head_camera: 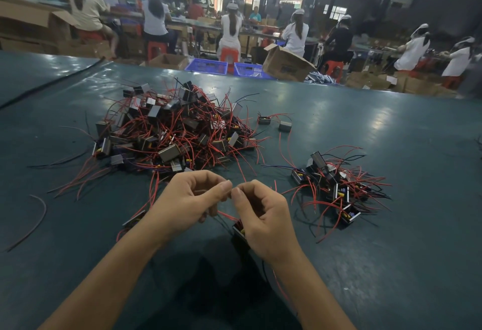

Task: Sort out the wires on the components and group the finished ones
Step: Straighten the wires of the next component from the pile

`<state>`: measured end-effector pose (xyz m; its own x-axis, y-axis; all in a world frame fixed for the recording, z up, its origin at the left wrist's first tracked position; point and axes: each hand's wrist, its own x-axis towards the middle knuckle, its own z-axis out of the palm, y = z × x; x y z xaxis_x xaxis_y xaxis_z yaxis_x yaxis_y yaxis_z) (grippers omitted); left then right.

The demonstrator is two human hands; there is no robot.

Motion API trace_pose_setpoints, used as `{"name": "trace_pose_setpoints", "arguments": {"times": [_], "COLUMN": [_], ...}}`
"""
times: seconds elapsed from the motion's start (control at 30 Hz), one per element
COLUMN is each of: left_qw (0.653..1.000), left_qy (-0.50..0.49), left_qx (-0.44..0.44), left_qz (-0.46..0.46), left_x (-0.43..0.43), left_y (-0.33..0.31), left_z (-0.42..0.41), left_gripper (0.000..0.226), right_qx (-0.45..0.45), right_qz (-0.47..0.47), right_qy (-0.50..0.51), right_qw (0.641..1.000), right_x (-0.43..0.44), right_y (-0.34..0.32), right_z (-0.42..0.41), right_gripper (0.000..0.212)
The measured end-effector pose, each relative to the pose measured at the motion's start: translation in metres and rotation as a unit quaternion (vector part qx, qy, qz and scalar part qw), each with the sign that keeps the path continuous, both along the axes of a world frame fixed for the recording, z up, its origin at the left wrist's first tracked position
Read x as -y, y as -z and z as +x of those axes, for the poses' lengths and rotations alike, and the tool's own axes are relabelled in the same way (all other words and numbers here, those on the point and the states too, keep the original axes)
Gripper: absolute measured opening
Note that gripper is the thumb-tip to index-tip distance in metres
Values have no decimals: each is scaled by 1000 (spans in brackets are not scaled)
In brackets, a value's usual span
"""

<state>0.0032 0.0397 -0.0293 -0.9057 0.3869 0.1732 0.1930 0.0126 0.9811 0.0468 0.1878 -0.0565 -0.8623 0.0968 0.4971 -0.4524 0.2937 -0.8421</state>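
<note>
A big heap of small black box components (172,131) with tangled red and black wires lies at the middle of the green table (378,126). A smaller group of components (336,186) lies to the right. My left hand (190,199) and my right hand (260,215) meet thumb to thumb in front of the heap, each pinching thin wire. One black component (238,230) hangs under my right palm, its red wire (227,215) running between both hands. Another component (134,220) lies partly hidden beside my left wrist.
Two separate components (275,122) lie beyond the heap on the right. A loose dark red wire (36,217) curves at the left. Past the far table edge stand blue crates (208,66), cardboard boxes (284,64) and several seated workers.
</note>
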Motion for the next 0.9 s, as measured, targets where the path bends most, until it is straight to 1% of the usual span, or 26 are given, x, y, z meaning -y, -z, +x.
{"name": "trace_pose_setpoints", "arguments": {"times": [0.07,0.13,0.17,0.23,0.3,0.4,0.57,0.7,0.77,0.83,0.87,0.9], "left_qw": [998,990,982,956,931,915,869,828,812,808,811,822], "left_qy": [-15,-25,-33,-54,-67,-79,-126,-161,-178,-186,-190,-194], "left_qx": [-59,-136,-182,-284,-354,-389,-454,-504,-519,-514,-501,-477], "left_qz": [3,-9,-21,-54,-68,-75,-151,-184,-202,-221,-234,-243], "left_x": [-3,-3,-2,1,2,3,3,5,5,4,3,1], "left_y": [1,3,3,5,6,8,11,10,9,10,10,10], "left_z": [2,3,3,2,1,0,3,4,5,6,7,8], "left_gripper": [21,15,12,7,9,11,25,22,22,24,25,25], "right_qx": [2,2,2,1,-2,-1,4,7,8,-7,-23,-44], "right_qz": [-28,-48,-53,-57,-59,-63,-70,-76,-61,-23,6,39], "right_qy": [-6,-16,-19,-19,-18,-18,-15,-30,-24,0,19,41], "right_qw": [1000,999,998,998,998,998,997,997,998,1000,1000,997], "right_x": [-1,-1,0,0,0,-1,-1,0,0,-1,-1,-1], "right_y": [-1,-2,-2,-2,-2,-3,0,1,2,2,2,2], "right_z": [0,0,0,1,1,0,0,-1,-2,-3,-3,-3], "right_gripper": [16,15,15,16,17,19,18,14,12,10,10,9]}}
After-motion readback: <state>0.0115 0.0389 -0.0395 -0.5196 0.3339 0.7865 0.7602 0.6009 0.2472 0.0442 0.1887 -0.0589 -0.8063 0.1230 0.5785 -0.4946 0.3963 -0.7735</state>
